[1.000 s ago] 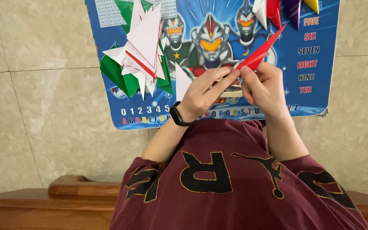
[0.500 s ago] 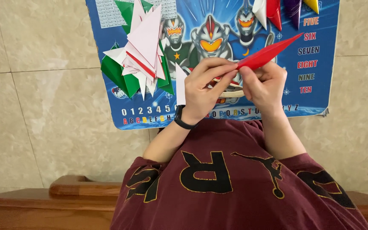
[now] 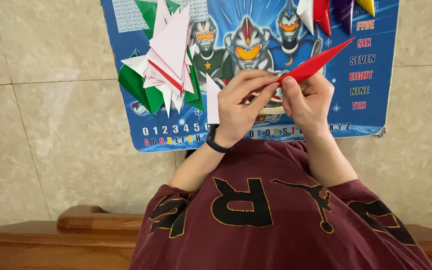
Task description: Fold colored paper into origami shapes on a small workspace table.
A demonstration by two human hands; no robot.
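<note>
I saw both hands, left hand [image 3: 241, 102] and right hand [image 3: 306, 102], pinching the red paper [image 3: 316, 62], now tilted flatter above the mat [image 3: 366, 115].

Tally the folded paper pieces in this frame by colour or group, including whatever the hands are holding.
Red folded paper pinched by left hand and right hand: 1
Heap of green, white and pink folded pieces on the blue mat: 1 heap, pieces overlap too much to count
Loose pieces along the top edge, white, red, purple, yellow: 4
Total: 5 single pieces plus 1 heap
</note>
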